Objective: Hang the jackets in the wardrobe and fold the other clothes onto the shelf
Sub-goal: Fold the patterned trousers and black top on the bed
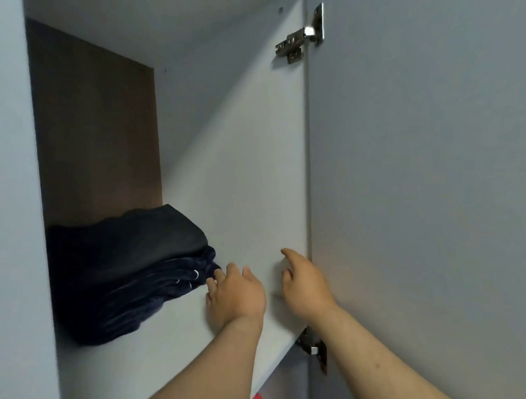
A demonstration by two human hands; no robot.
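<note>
Navy clothes [129, 274], pale grey shelf [159, 348]

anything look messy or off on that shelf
Only slightly. The stack of folded dark clothes on the shelf is uneven: its lower navy layers poke out to the right past the top piece, beside the left hand. Nothing looks spilled or damaged.

On the left part of the pale grey laminate shelf board [177, 332], a stack of folded dark navy clothes [123, 265], before the brown wooden back panel [96, 131]. Just right of the stack, over the shelf, the left hand [234, 294], fingertips at its edge; beside that, the right hand [304, 285], near the pale grey side wall [248, 169]. Further right, the grey wardrobe door [420, 162], a silver metal hinge [300, 38] at its top.
</note>
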